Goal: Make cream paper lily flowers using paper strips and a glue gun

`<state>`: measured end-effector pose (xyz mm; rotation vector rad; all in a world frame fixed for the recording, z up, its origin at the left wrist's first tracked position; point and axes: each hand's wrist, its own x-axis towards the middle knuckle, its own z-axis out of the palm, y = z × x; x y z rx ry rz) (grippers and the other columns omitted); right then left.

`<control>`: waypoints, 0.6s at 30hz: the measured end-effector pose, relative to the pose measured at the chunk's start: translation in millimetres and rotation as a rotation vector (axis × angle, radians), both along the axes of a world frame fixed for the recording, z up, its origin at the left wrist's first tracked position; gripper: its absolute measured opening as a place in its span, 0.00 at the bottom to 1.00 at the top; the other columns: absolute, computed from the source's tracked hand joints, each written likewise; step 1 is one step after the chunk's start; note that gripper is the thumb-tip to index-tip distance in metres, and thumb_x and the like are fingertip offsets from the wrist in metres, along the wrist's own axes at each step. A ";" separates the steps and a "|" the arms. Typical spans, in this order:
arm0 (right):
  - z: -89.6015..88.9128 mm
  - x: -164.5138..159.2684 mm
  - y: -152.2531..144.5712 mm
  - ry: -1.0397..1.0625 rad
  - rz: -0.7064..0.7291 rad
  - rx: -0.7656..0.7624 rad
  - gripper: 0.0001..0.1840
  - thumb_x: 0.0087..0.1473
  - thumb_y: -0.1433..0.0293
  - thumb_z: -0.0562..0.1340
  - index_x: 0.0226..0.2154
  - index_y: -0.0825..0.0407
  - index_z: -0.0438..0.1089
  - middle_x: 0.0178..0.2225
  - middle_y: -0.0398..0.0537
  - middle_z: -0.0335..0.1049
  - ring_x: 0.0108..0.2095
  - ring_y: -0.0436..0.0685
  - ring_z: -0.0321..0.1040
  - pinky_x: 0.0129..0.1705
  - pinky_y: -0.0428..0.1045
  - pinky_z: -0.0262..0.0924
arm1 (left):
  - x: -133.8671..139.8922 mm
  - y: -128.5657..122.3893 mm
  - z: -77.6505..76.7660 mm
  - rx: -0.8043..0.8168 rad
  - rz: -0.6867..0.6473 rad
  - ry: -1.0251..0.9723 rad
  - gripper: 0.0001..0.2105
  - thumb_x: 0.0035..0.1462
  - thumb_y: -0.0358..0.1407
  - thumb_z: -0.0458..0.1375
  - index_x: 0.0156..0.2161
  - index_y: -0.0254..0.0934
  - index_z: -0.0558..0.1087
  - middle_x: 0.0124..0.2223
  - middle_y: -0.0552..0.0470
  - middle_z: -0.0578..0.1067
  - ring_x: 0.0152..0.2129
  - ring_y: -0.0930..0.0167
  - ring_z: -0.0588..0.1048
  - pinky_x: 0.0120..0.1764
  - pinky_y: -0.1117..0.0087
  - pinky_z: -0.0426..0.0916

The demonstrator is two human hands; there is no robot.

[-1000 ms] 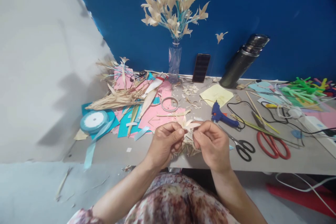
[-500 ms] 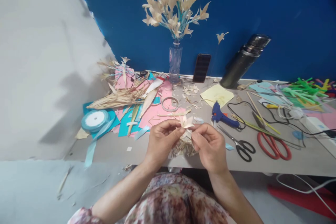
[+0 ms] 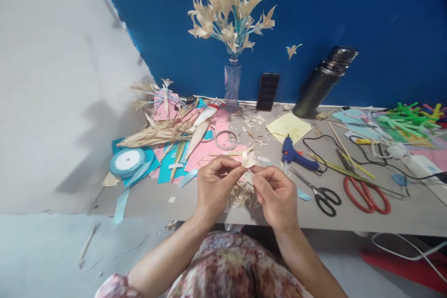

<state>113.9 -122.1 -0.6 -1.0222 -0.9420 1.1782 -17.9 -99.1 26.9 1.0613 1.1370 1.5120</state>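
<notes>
My left hand (image 3: 218, 186) and my right hand (image 3: 277, 193) meet over the front of the table, fingertips pinched on a small cream husk flower (image 3: 248, 159). Its petals poke up between them, while its base is mostly covered by my fingers. Beneath the hands lies a heap of dry husk scraps (image 3: 242, 197). To the right of my right hand are a blue glue gun (image 3: 296, 154) and black-handled scissors (image 3: 323, 198). On the left, beyond my left hand, a roll of light blue ribbon (image 3: 127, 162) has its loose end hanging over the table's edge.
A clear bottle (image 3: 232, 84) holds several husk flowers (image 3: 228, 14) at the back. Near it stand a phone (image 3: 268, 92) and a dark flask (image 3: 323, 84). Red-handled scissors (image 3: 366, 195) lie at right. Dry husks (image 3: 160, 132) and a tape ring (image 3: 226, 139) lie left of centre.
The flower has turned slightly between my fingers, and its petals show from another angle. My right hand has shifted a little to the left. Both hands keep their pinch.
</notes>
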 end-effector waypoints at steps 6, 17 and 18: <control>3.1 1.6 -1.4 -0.021 -0.016 0.030 0.14 0.52 0.61 0.73 0.25 0.53 0.74 0.36 0.49 0.79 0.15 0.42 0.58 0.16 0.42 0.53 | -6.6 1.9 2.8 -0.214 -0.185 -0.074 0.11 0.45 0.36 0.73 0.29 0.35 0.75 0.22 0.57 0.72 0.16 0.79 0.65 0.19 0.78 0.59; 8.2 6.1 -3.2 -0.028 0.015 0.021 0.16 0.52 0.59 0.72 0.25 0.53 0.74 0.32 0.49 0.79 0.15 0.42 0.57 0.16 0.43 0.53 | -6.4 2.6 3.8 -0.252 -0.344 -0.091 0.15 0.48 0.40 0.71 0.31 0.35 0.70 0.20 0.58 0.70 0.14 0.77 0.66 0.19 0.77 0.62; 8.9 5.5 -3.4 -0.024 0.019 0.017 0.16 0.52 0.59 0.73 0.25 0.53 0.74 0.30 0.48 0.78 0.15 0.42 0.56 0.16 0.42 0.53 | -4.2 1.0 3.1 -0.219 -0.289 -0.057 0.14 0.49 0.39 0.70 0.31 0.36 0.70 0.21 0.58 0.70 0.15 0.77 0.66 0.19 0.77 0.62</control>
